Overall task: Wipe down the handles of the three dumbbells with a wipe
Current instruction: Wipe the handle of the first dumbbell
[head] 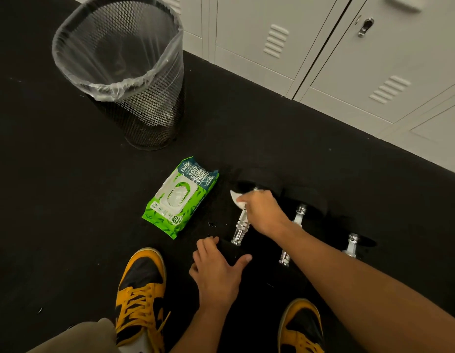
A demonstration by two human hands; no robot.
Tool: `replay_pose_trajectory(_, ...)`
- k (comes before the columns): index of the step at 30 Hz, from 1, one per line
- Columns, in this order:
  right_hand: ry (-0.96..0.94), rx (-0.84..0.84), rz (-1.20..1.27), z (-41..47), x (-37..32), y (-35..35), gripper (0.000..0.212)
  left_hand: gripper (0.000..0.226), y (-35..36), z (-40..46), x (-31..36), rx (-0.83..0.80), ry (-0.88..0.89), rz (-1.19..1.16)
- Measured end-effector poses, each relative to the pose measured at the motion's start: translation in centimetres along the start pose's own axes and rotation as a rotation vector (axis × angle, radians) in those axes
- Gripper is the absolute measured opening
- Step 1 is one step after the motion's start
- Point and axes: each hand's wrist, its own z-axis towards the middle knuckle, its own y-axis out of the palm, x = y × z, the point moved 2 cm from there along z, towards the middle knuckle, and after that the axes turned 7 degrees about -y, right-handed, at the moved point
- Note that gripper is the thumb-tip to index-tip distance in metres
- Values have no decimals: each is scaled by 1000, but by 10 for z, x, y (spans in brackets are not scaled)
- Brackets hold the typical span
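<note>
At frame centre the right hand (264, 212) grips a wipe (237, 198) on the first dumbbell's handle (241, 226), the left hand (218, 271) steadies its end flat and open, and two dumbbells seem left.

Floor (55, 200): matt black, faintly speckled, looks like rubber matting. Bin (150, 118): black wire mesh, lined with a thin clear plastic bag (114, 72), crinkled and slightly shiny at the rim. Pack (180, 197): glossy green printed plastic film with a smooth white hard-plastic lid. Wipe (236, 198): white, soft, cloth-like. Handles (240, 229): polished chrome metal, ridged, bright reflections. Dumbbell heads (257, 178): matt black, possibly rubber; too dark to confirm. Lockers (348, 59): smooth painted metal, pale grey, satin, with a shiny metal latch (365, 26). Shoes (141, 284): smooth yellow and black leather-like panels, woven laces.
</note>
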Motion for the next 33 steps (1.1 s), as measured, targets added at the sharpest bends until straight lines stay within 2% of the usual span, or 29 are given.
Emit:
replay_pose_trajectory(3, -68, 7, -218, 11, -4, -15, 38, 80, 1, 0, 0, 14, 20, 17)
replay_pose_trajectory(6, -91, -96, -369, 12, -10, -13, 30, 80, 1, 0, 0, 27, 18, 22)
replay_pose_trajectory(9, -63, -218, -486, 7, -13, 4, 32, 80, 1, -1, 0, 30, 22, 28)
replay_pose_trajectory(12, -81, -245, -560, 8, -12, 16, 28, 80, 1, -1, 1, 31, 21, 22)
replay_pose_trajectory(21, -30, -260, -351, 3, -26, 15, 31, 80, -1, -2, 2, 23, 17, 36)
replay_pose_trajectory(33, -49, -332, -270, -15, -39, 27, 33, 80, -1, -1, 2, 18, 33, 56)
